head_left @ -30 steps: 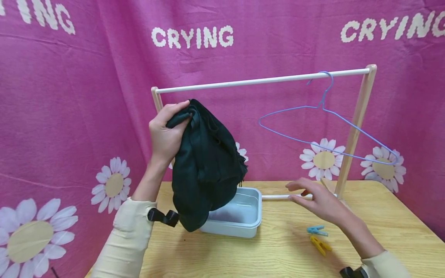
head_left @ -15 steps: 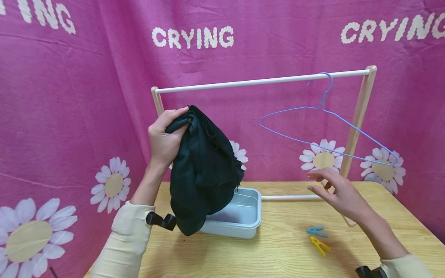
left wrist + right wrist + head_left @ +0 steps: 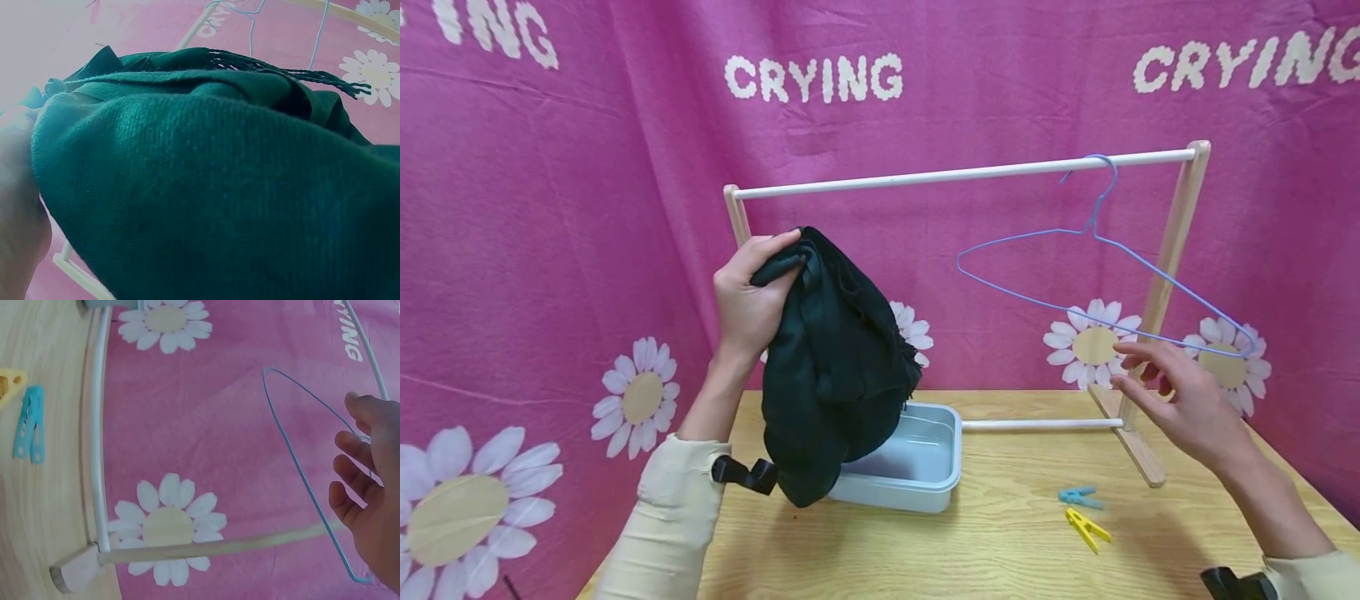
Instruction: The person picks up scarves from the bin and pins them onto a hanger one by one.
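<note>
My left hand (image 3: 748, 300) grips a bunched dark green scarf (image 3: 838, 375) by its upper edge, with thumb and fingers curled round the folds. The cloth hangs down in front of the tub, and a fringe shows along its right side. In the left wrist view the scarf (image 3: 212, 181) fills most of the picture. My right hand (image 3: 1187, 400) is in the air by the rack's right post, fingers loosely bent, holding nothing. Just above it is the lower right end of a blue wire hanger (image 3: 1037, 301), which hangs from the rack's top bar.
A white-barred rack with wooden posts (image 3: 1172, 242) stands on the wooden table (image 3: 1000, 550). A pale blue-grey tub (image 3: 898, 497) sits below the scarf. Nearer the right arm lie a blue clothespin (image 3: 1080, 497) and a yellow clothespin (image 3: 1086, 528). Behind hangs a pink flowered curtain (image 3: 925, 125).
My right hand has moved right and slightly upward, from beside the lower bar to close under the hanger's right end. The left hand and scarf have sunk slightly and shifted a little left.
</note>
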Demonstrator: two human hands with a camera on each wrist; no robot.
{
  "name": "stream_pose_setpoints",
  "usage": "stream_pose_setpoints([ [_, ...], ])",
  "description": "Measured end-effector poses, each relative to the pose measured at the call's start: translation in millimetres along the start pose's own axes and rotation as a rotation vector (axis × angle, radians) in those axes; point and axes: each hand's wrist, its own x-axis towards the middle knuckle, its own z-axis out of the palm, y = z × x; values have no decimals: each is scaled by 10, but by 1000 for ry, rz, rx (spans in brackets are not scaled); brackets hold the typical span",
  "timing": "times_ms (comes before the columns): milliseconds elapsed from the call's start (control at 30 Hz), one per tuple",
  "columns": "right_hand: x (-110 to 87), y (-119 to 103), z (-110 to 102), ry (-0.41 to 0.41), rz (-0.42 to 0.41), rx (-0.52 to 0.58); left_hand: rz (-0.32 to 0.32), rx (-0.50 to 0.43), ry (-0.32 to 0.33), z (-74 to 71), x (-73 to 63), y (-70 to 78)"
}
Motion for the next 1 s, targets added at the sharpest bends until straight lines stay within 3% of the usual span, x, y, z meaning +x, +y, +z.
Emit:
stream_pose_setpoints([
  [167, 36, 41, -115, 54, -7, -4, -3, 17, 0, -22, 12, 6],
  [500, 35, 97, -375, 223, 114, -75, 2, 34, 5, -65, 13, -11],
  [900, -51, 274, -530, 275, 183, -97, -17, 30, -7, -80, 8, 1],
  [1000, -99, 354, -553, 309, 248, -133, -22, 26, -13, -70, -24, -13],
])
